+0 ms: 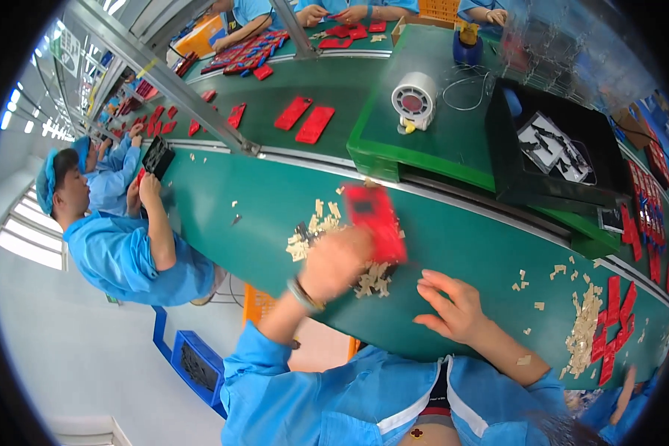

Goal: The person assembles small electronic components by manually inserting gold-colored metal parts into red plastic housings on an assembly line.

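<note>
My left hand (pixel 338 260), with a band round its wrist, is closed on the edge of a red phone shell (pixel 379 223), a flat rectangular piece with a dark patch near its far end. Both are blurred by motion. Small cream-coloured pieces (pixel 373 281) lie in heaps under and around this hand, with some small dark pieces among those to its left. To the right, my right hand (pixel 457 306) hovers over the green table, its thumb and fingers apart and nothing visible between them.
A green raised bench (pixel 379 141) ahead carries a small white fan (pixel 414 99) and a black bin (pixel 565 149). Red shells (pixel 314 125) lie on the belt (pixel 267 104) beyond a metal rail. More cream pieces (pixel 583 327) and red parts (pixel 613 323) lie far right. A co-worker (pixel 134 245) works at left.
</note>
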Tool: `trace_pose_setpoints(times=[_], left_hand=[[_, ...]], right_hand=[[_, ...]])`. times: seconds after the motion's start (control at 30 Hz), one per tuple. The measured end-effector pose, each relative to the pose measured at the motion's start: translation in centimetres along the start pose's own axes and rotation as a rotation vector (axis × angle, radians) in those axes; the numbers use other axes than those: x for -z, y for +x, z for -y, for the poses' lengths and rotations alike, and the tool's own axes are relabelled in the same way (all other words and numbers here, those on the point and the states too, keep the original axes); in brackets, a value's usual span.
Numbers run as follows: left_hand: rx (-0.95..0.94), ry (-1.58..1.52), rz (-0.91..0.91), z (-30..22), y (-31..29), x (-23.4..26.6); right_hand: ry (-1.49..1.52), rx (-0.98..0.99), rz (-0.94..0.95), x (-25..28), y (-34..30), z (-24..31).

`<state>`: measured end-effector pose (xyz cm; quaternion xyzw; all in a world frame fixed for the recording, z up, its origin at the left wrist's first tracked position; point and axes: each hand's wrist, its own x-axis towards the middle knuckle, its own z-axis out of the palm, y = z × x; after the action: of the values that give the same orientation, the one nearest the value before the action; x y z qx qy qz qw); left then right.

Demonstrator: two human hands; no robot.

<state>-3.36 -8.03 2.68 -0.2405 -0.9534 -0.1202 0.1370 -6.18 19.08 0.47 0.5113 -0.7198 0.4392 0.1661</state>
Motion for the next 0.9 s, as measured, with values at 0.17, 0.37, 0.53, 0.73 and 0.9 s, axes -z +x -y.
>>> trace_pose_setpoints(times=[0.17, 0.37, 0.53, 0.73, 0.9], left_hand=[[0.348, 0.341, -0.512, 20.6, 4.6, 0.9], [0.421, 0.366, -0.034, 32.9, 3.2, -5.6], [0.381, 0.35, -0.385, 24.8, 4.6, -3.9], [-0.048, 0.24, -0.293, 0.3, 0.8, -1.8], [-0.065, -0.273, -0.08, -13.3, 1.4, -5.3]], right_hand=[[-0.128, -0.19, 0.1, 1.8, -3.4, -1.4], [-0.328, -0.493, 0.107, 5.2, -9.2, 0.3], [-0.329, -0.512, 0.087, 6.0, -10.5, 0.0], [-0.168, -0.394, -0.033, 3.1, -8.8, -0.3], [-0.074, -0.386, 0.027, 2.7, -9.0, 0.7]])
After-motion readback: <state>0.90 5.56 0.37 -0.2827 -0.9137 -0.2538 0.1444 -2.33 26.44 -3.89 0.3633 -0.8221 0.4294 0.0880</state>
